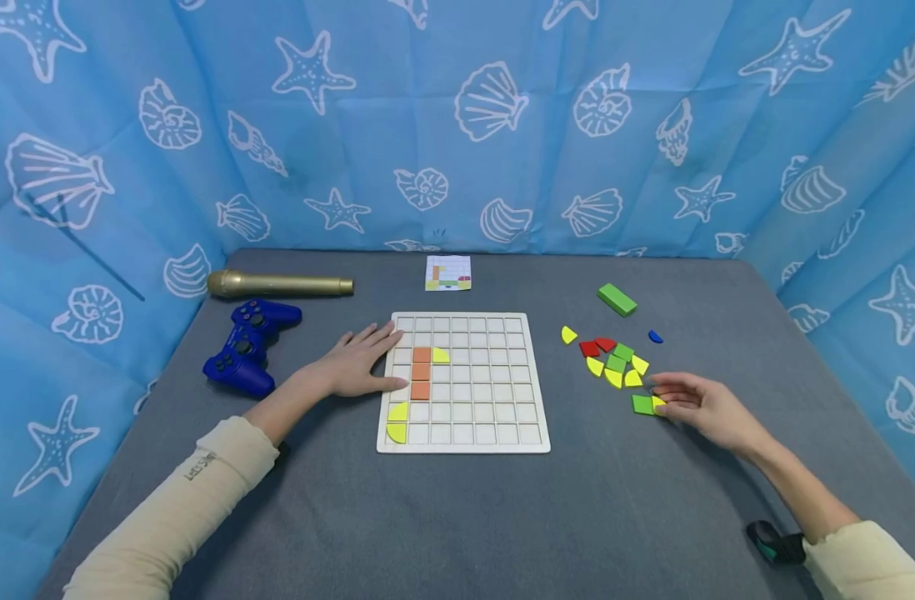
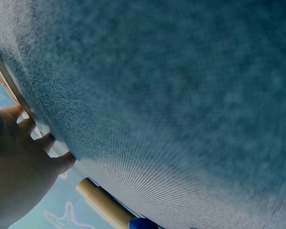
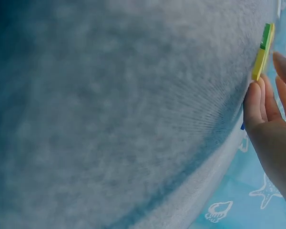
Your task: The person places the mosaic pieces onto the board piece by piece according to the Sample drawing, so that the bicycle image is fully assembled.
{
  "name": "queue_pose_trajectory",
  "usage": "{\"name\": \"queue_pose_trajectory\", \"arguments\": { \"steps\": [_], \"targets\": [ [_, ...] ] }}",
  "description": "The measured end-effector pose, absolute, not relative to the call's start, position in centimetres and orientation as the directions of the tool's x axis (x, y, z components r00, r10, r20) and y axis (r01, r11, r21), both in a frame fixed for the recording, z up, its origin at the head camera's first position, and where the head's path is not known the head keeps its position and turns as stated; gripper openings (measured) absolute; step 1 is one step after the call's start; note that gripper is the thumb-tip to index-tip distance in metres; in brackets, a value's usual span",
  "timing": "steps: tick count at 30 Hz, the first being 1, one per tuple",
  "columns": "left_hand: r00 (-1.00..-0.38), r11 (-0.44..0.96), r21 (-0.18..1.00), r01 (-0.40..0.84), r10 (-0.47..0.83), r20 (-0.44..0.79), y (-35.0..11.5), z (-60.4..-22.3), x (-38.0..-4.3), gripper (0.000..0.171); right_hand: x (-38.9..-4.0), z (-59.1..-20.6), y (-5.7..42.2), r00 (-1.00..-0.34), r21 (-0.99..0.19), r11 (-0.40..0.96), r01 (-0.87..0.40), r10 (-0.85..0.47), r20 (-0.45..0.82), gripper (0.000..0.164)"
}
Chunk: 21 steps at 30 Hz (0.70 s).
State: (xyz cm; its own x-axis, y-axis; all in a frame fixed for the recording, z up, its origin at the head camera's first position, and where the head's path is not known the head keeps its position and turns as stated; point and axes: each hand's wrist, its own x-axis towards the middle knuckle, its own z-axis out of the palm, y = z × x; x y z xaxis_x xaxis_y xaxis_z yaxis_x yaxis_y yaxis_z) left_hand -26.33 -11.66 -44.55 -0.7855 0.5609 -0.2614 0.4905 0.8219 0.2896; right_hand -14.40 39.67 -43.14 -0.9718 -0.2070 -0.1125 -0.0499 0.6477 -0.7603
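My left hand (image 1: 360, 365) rests, fingers spread, at the left edge of a white grid board (image 1: 483, 443). Its fingers (image 2: 46, 140) also show in the left wrist view. On the board sit orange squares (image 1: 421, 372) in a column, a yellow quarter-circle (image 1: 441, 356) beside their top, and two yellow pieces (image 1: 397, 412) at lower left. To the right of the board, my right hand (image 1: 716, 412) pinches a yellow piece (image 1: 657, 401) with thumb and fingertips. A green square (image 1: 642, 405) adjoins that piece. Both colours show at the fingertips in the right wrist view.
Several loose pieces, including a red one (image 1: 589, 348) and a yellow one (image 1: 613, 377), lie behind the right hand. Farther back are a green block (image 1: 617, 299) and a blue piece (image 1: 656, 337). A pattern card (image 1: 448, 273), gold microphone (image 1: 281, 285) and blue game controller (image 1: 251, 346) lie around the board.
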Motion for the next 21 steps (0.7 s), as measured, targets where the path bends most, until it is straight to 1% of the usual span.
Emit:
{"name": "queue_pose_trajectory", "arguments": {
  "steps": [2, 6, 21],
  "targets": [
    [-0.784, 0.819, 0.296, 0.491, 0.564, -0.260, -11.65, -44.50, -26.28, 0.094, -14.34, -43.26, 39.56, -0.970, -0.735, 0.671, -0.099, -0.231, -0.080, 0.046],
    [-0.782, 0.816, 0.304, 0.492, 0.568, -0.259, -11.65, -44.45, -26.24, 0.093, -14.19, -43.24, 39.36, -0.967, -0.695, 0.704, -0.146, -0.249, -0.049, 0.045],
    [-0.780, 0.815, 0.309, 0.490, 0.568, -0.261, -11.66, -44.39, -26.18, 0.093, -14.25, -43.07, 39.22, -0.963, -0.652, 0.739, -0.169, -0.266, -0.051, 0.049]
  ]
}}
